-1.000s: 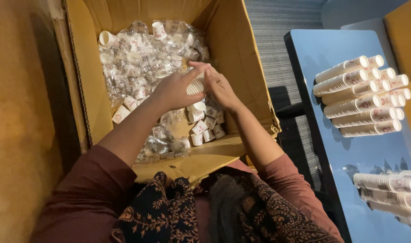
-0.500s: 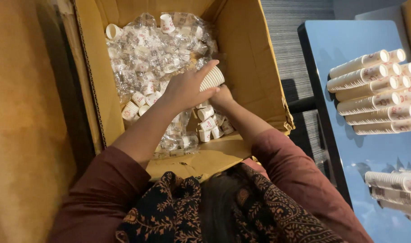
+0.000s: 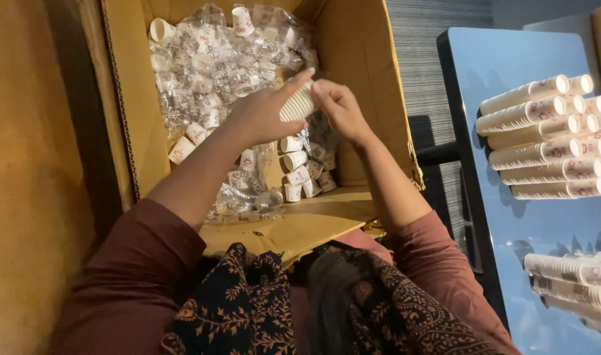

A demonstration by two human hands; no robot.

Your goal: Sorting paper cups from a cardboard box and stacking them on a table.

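Note:
A short stack of small white paper cups [image 3: 298, 105] lies on its side between both hands above an open cardboard box [image 3: 373, 79]. My left hand [image 3: 264, 115] wraps the stack from the left, fingers stretched over its top. My right hand [image 3: 338, 108] pinches the stack's right end with its fingertips. Below the hands the box holds many loose paper cups [image 3: 294, 161] and crumpled clear plastic wrap [image 3: 208, 72].
A blue table [image 3: 511, 217] stands to the right, bearing long sleeves of stacked cups [image 3: 544, 131] lying side by side and more sleeves [image 3: 570, 279] near its front. A box flap [image 3: 300, 227] folds toward me. Grey carpet shows between box and table.
Both hands have lifted the cup stack slightly and shifted it toward the box's right side; the right hand now pinches its end instead of lying under the left hand.

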